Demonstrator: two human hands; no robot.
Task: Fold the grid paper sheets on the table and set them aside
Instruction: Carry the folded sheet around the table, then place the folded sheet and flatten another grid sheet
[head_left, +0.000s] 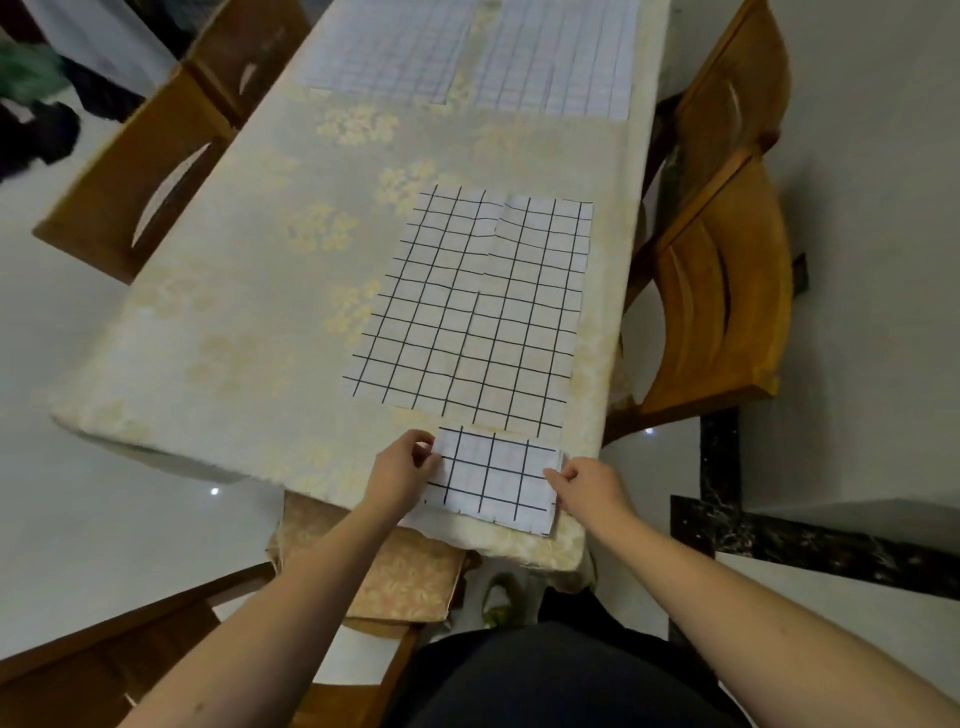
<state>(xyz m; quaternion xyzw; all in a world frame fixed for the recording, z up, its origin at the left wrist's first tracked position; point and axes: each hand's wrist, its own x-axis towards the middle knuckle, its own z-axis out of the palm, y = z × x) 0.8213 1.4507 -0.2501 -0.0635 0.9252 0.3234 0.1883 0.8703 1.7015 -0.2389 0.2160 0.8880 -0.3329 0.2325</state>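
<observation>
A small folded sheet (493, 480) is held between the two hands at the near edge of the table (218, 322). Its left edge is pinched by the left hand (402, 465), fingers curled over the top corner, and its right edge is nipped by the right hand (584, 480) between thumb and fingertips. It looks already folded down a few times, so the layers are probably a bit springy and will want to pop open unless the crease gets pressed flat.

Just beyond the hands, almost touching the folded piece, the flat sheets (478, 306) with bold black grids are laid overlapping. Far past those, well away from both hands, two finer-lined sheets (467, 49) can be seen side by side.

Handling-wise: paper like this is featherweight, floppy when unfolded, easily creased or torn, and likely to slide on the tablecloth. An edge or corner is best taken with a light pinch, with the other hand kept flat on it while folding. Nothing fragile, just easy to skew.
</observation>
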